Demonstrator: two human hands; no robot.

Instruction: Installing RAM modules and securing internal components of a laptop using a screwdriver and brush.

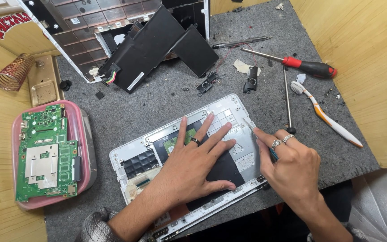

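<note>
Slip risk: right hand (292,168) fingers pinch a thin tool (249,124) beside left hand (193,161), splayed flat on laptop shell (229,107); could gouge.

An electronics repair workshop: a green circuit board (46,152), screwdriver (292,62) and soldering-iron stand (13,71) on a felt bench (166,103).

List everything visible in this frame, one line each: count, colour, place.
laptop shell: 1, white, centre, under both hands
circuit board: 1, green, in pink tray, left
battery pack: 1, black, top centre
screwdriver: 1, red and black, upper right
toothbrush: 1, white and orange, right
pen: 1, dark, top
wire coil: 1, copper, far left
left hand: flat on shell
right hand: gripping thin tool
</note>
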